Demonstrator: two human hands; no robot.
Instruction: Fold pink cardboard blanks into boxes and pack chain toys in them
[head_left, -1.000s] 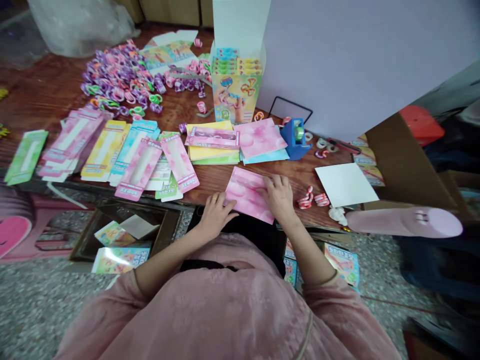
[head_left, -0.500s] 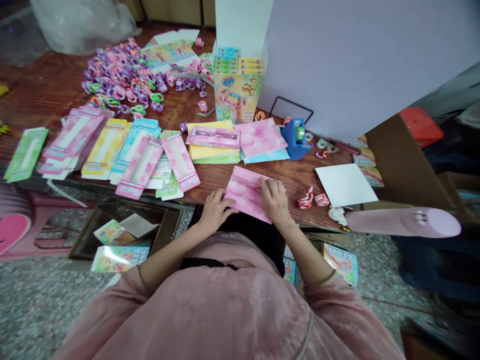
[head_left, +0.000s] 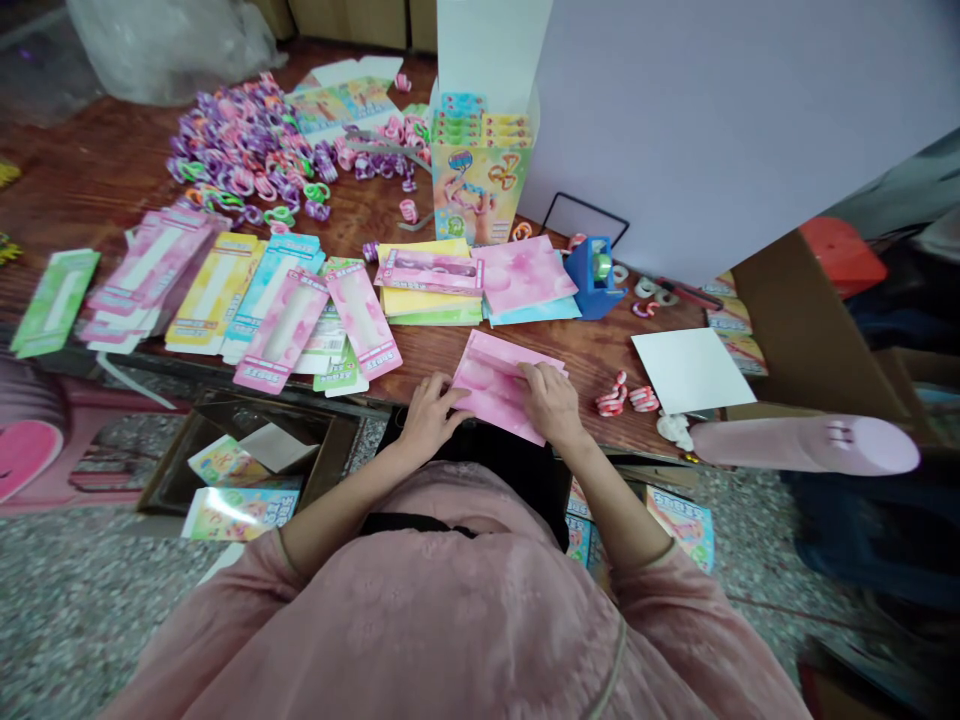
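Observation:
A pink marbled card lies on the wooden table just in front of me, and a folded strip now runs along its far side. My right hand presses down on the card's right half, fingers on the fold. My left hand grips the card's near left corner. Beyond the hands lie stacks of flat pink, yellow and blue printed box blanks. Several twisted pink links sit to the right of my right hand.
A blue tape dispenser and a white sheet stand right on the table. A heap of plastic links and a printed display box are farther back. A long pink tube crosses the right side. A tray of printed cards sits below the table edge.
The far edge of the pink card has been folded over, leaving a visible crease. My hands have drawn closer to the fold, and the card sits slightly farther right.

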